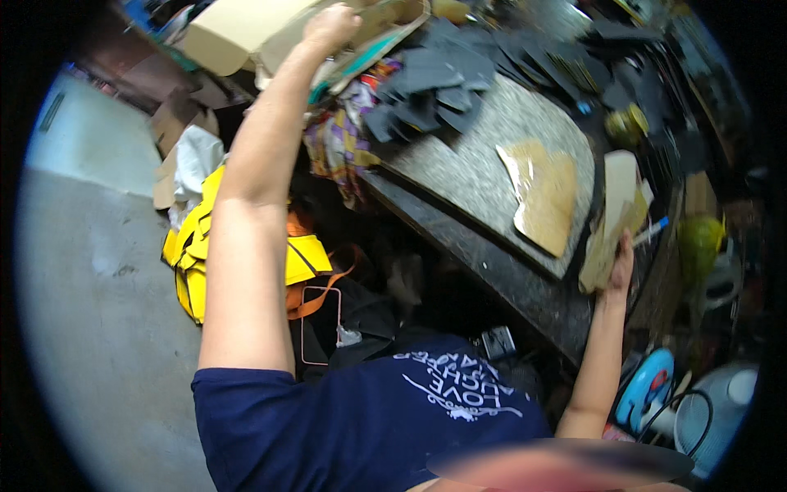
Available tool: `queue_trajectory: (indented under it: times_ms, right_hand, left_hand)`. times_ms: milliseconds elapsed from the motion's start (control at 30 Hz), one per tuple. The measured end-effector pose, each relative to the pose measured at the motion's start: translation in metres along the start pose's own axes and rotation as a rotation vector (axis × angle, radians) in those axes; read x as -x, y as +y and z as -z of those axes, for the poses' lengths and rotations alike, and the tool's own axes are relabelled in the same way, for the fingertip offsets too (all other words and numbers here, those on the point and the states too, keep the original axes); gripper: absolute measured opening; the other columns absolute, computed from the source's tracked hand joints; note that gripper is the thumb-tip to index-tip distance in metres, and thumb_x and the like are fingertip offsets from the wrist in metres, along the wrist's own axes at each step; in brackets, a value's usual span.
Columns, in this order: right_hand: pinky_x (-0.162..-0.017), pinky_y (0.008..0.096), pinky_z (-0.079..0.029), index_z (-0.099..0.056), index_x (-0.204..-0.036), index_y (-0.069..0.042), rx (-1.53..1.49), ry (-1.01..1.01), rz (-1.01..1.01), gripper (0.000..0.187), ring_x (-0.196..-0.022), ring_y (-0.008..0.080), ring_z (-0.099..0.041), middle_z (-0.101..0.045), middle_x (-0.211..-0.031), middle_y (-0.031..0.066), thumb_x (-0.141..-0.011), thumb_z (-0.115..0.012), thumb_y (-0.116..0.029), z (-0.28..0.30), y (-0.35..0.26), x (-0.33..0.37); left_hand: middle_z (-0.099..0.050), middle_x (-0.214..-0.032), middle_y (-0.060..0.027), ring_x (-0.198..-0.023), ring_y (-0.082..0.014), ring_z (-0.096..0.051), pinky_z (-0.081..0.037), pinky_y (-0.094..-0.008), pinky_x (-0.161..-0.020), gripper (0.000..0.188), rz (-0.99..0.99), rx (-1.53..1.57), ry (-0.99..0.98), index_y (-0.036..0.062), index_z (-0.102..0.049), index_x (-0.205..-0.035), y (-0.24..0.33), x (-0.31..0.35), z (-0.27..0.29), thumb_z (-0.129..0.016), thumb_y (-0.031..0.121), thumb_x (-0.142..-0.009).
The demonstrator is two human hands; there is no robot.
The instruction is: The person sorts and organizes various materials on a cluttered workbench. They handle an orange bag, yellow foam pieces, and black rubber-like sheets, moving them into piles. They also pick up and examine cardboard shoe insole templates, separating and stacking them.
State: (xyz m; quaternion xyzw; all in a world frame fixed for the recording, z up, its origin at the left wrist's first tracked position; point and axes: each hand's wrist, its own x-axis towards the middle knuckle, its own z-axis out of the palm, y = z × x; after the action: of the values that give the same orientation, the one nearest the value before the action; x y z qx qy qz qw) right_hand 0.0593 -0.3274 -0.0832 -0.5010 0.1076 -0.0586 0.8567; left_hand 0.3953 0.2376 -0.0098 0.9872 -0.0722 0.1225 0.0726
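Observation:
My left arm stretches far forward, and my left hand [332,29] is over an open cardboard box [287,45] at the top of the view. Its fingers look curled, but blur hides what is in them. On the right, my right hand [623,266] grips worn tan cardboard pieces [611,221] by their edge, above the dark workbench [541,316]. A white pen with a blue cap [652,232] sticks out beside those fingers. Between the hands, a shiny tan cut-out sheet [543,193] lies on a speckled grey slab [471,168].
Dark grey cut pieces [434,78] are heaped behind the slab. Patterned cloth [340,152] hangs at the bench's left edge. Below it lies a yellow bag [193,266] with orange straps. A fan [713,418] and a blue round object [648,385] stand at lower right.

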Motion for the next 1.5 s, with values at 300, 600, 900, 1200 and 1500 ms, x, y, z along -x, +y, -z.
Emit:
queue_trajectory:
  times_ms: [300, 600, 900, 1200, 1500]
  right_hand:
    - [-0.085, 0.0380, -0.056, -0.049, -0.130, -0.002, -0.200, -0.144, -0.023, 0.049, -0.101, 0.0251, -0.065, -0.063, -0.115, 0.0147, -0.091, -0.063, -0.028, -0.001, -0.001, -0.002]
    - [-0.082, 0.0404, -0.057, -0.048, -0.128, 0.000, -0.258, -0.151, -0.053, 0.050, -0.095, 0.0262, -0.066, -0.064, -0.113, 0.0148, -0.091, -0.062, -0.031, -0.008, -0.004, -0.003]
    - [-0.085, 0.0385, -0.056, -0.050, -0.127, -0.003, -0.338, -0.047, -0.048, 0.051, -0.098, 0.0242, -0.065, -0.064, -0.113, 0.0130, -0.088, -0.066, -0.031, -0.013, -0.007, -0.006]
    - [-0.078, 0.0333, -0.056, -0.059, -0.113, 0.000, -0.037, 0.031, 0.052, 0.035, -0.087, 0.0166, -0.066, -0.067, -0.101, 0.0083, -0.085, -0.070, -0.018, -0.043, -0.011, 0.004]
    - [-0.079, 0.0267, -0.052, -0.062, -0.108, 0.001, 0.025, 0.089, 0.130, 0.028, -0.087, 0.0120, -0.064, -0.068, -0.100, 0.0059, -0.086, -0.069, -0.016, -0.041, -0.009, 0.020]
  left_hand:
    - [-0.065, -0.089, -0.0278, -0.089, -0.0402, -0.065, -0.049, -0.0461, -0.082, 0.052, -0.101, -0.075, -0.195, -0.0019, -0.068, -0.093, 0.061, -0.002, -0.025, -0.054, 0.048, -0.086]
    - [-0.063, -0.112, -0.0170, -0.106, -0.0336, -0.057, -0.044, -0.0401, -0.094, 0.029, -0.562, 0.285, 0.506, 0.0030, -0.067, -0.104, 0.178, 0.096, 0.008, -0.065, 0.024, -0.084]
    - [-0.045, -0.132, -0.0279, -0.127, -0.0433, -0.038, -0.028, -0.0508, -0.108, 0.071, -0.506, 0.159, 0.027, 0.0038, -0.044, -0.135, 0.308, 0.247, -0.023, -0.062, 0.048, -0.083]
    - [-0.045, -0.136, -0.0214, -0.126, -0.0391, -0.040, -0.030, -0.0495, -0.106, 0.061, -0.472, 0.279, 0.179, 0.0046, -0.047, -0.132, 0.314, 0.251, -0.028, -0.063, 0.038, -0.083]
    - [-0.045, -0.135, -0.0218, -0.122, -0.0409, -0.042, -0.031, -0.0487, -0.105, 0.054, -0.501, 0.298, 0.101, 0.0028, -0.047, -0.130, 0.316, 0.248, -0.023, -0.056, 0.035, -0.088]
